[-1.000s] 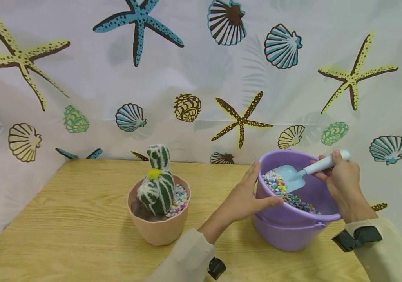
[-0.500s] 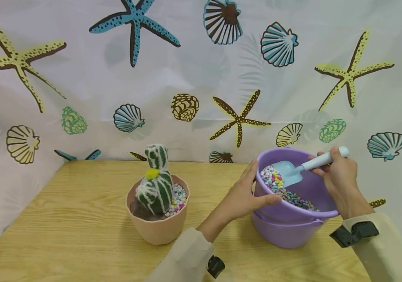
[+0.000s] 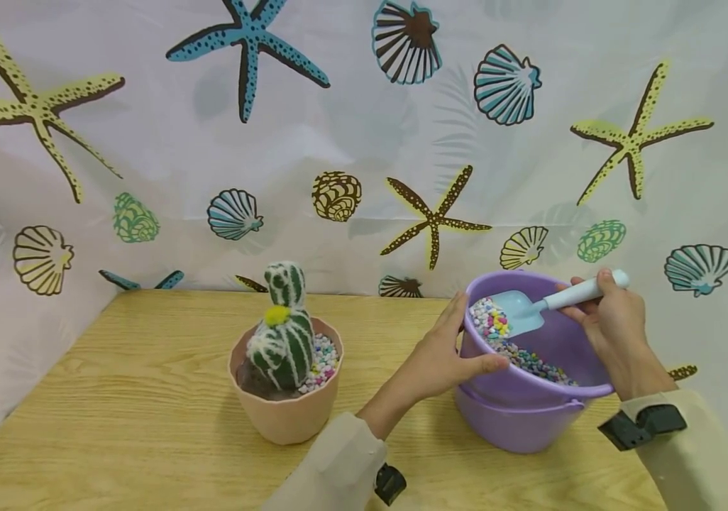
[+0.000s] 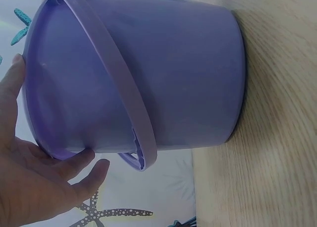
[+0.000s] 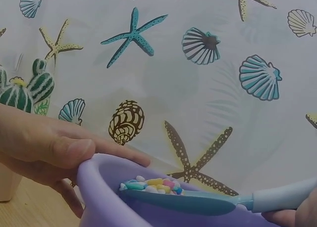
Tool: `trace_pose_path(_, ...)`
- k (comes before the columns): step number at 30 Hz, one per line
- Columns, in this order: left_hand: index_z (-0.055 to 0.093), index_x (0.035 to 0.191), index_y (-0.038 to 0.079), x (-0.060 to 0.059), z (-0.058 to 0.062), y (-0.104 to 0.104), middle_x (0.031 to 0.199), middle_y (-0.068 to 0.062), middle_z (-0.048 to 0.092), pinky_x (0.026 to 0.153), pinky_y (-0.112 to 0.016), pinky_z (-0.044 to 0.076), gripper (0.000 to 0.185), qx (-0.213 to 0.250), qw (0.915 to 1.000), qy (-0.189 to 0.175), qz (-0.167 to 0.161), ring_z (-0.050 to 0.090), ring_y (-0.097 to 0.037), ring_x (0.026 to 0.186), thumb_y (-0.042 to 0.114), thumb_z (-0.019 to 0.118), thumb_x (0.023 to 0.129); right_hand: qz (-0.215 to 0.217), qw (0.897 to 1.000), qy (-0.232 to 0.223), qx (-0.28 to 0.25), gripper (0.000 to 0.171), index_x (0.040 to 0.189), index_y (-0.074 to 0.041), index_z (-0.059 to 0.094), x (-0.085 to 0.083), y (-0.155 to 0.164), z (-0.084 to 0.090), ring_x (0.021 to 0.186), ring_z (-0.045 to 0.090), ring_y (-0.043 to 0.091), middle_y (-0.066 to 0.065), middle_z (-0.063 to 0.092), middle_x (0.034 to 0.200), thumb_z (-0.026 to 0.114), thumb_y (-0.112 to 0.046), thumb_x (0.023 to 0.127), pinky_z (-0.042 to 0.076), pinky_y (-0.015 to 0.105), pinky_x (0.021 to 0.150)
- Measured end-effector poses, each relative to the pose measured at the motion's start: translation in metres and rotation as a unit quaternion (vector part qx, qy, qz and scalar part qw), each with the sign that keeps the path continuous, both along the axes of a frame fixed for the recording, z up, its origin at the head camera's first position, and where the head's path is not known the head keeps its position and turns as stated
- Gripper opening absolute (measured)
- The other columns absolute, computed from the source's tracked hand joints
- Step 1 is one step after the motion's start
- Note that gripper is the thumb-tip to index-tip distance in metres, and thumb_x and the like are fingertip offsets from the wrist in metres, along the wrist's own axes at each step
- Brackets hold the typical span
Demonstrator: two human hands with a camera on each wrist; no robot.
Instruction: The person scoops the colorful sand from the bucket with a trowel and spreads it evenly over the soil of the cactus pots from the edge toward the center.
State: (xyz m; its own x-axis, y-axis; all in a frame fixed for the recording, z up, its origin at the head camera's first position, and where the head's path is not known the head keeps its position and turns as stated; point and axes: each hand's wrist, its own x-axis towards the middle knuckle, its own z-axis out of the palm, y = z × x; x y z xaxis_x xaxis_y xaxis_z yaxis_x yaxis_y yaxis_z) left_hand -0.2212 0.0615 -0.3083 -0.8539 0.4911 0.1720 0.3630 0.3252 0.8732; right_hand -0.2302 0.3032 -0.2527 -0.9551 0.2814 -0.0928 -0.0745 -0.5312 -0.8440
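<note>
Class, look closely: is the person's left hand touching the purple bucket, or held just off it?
Touching. In the left wrist view the left hand rests against the purple bucket at its rim, no gap showing.

Light wood-grain table [image 3: 147, 397] pushed up against a seashell curtain, with a peach cactus pot [image 3: 287, 415] sitting on it and a purple bucket [image 3: 517, 419] off to its right.

The bucket [image 3: 533, 387] is looking purple, and the little stones [image 3: 517, 348] in it are showing pink, yellow, blue and white. The scoop [image 3: 520, 312] is showing light blue. The cactus [image 3: 284, 333] is wearing green and white stripes in a peach pot [image 3: 287, 415].
</note>
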Motion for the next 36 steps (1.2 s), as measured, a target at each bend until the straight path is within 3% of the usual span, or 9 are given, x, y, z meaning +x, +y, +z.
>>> trace_pose_path(4,-0.001,0.154,0.024,-0.001,0.000,0.000,0.161,0.004,-0.001,0.117,-0.047,0.019,0.112,-0.003,1.0000,0.005,0.000,0.016,-0.018,0.146,0.049,0.075,0.077,-0.037,0.999,-0.007,-0.015,0.035,0.132,-0.014,0.032,0.001,-0.002,0.003,0.074,0.069,0.020,0.011,0.045,0.106,0.034,-0.029,0.102,0.052,0.041,0.078)
trace_pose_path(8,-0.001,0.154,0.024,-0.001,-0.001,-0.001,0.161,0.004,-0.001,0.117,-0.047,0.019,0.111,-0.006,1.0000,0.005,0.001,0.017,-0.018,0.146,0.049,0.075,0.077,-0.054,0.997,0.004,-0.053,0.021,0.116,-0.014,0.040,0.003,-0.002,0.003,0.071,0.069,0.023,0.010,0.048,0.097,0.036,-0.028,0.101,0.057,0.041,0.065)
trace_pose_path(11,-0.001,0.154,0.024,0.000,-0.001,-0.001,0.161,0.004,-0.001,0.116,-0.047,0.019,0.111,-0.007,1.0000,0.003,0.000,0.018,-0.018,0.146,0.049,0.075,0.077,-0.055,0.997,0.012,-0.062,0.021,0.116,-0.014,0.039,0.004,-0.002,0.003,0.071,0.069,0.023,0.010,0.047,0.097,0.036,-0.027,0.101,0.058,0.037,0.056)
trace_pose_path(16,-0.002,0.154,0.026,0.000,-0.002,-0.003,0.161,0.004,-0.001,0.116,-0.048,0.020,0.110,-0.010,0.9999,0.004,0.006,0.018,-0.019,0.146,0.050,0.074,0.078,-0.050,0.997,0.017,-0.064,0.028,0.125,-0.014,0.037,0.003,-0.004,0.004,0.072,0.070,0.024,0.010,0.050,0.098,0.039,-0.028,0.100,0.058,0.037,0.057)
trace_pose_path(21,-0.002,0.154,0.025,0.000,-0.002,-0.001,0.161,0.004,0.001,0.115,-0.046,0.025,0.107,-0.025,0.9996,0.012,0.006,0.022,-0.019,0.145,0.054,0.070,0.080,-0.045,0.996,0.014,-0.081,0.048,0.145,-0.020,0.025,0.004,0.001,0.005,0.072,0.071,0.025,0.010,0.056,0.095,0.041,-0.029,0.100,0.054,0.043,0.072)
trace_pose_path(27,0.000,0.154,0.020,0.005,0.001,-0.009,0.161,-0.001,0.006,0.116,-0.047,0.023,0.101,-0.053,0.9978,0.040,0.004,0.015,-0.023,0.147,0.055,0.064,0.085,-0.032,0.994,0.016,-0.103,0.055,0.149,-0.026,0.020,0.007,0.003,0.004,0.073,0.070,0.029,0.012,0.053,0.101,0.043,-0.027,0.099,0.052,0.045,0.082)
trace_pose_path(36,0.018,0.154,0.018,0.005,0.002,-0.022,0.153,-0.010,0.033,0.107,-0.048,0.038,0.076,-0.023,0.9977,0.060,-0.020,0.039,-0.029,0.136,0.046,0.055,0.094,-0.020,0.993,0.026,-0.112,0.058,0.149,-0.028,0.019,0.010,0.009,0.003,0.075,0.070,0.030,0.012,0.050,0.106,0.046,-0.024,0.099,0.045,0.044,0.094)
